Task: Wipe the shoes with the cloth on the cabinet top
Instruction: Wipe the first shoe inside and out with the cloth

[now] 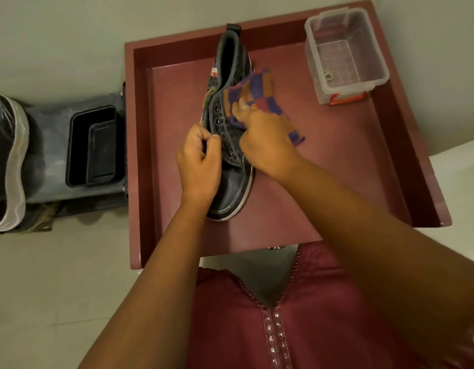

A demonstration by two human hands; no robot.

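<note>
Pinching the eyelet flap, the left hand (200, 158) steadied the shoe (228, 123), heel toward the cabinet top's (324, 166) far edge; right hand (265, 142) fingers pressed the cloth (260, 97) against its right side.

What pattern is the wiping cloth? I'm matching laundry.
Checked purple, orange and red cloth, in the head view.

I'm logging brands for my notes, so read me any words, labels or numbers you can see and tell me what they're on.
None can be read.
Tan tab on the black lace-up leather shoe: marks too blurred to read.
Red, white and blue patch on the shoe: no legible text.
Clear plastic storage box: no readable label.
</note>
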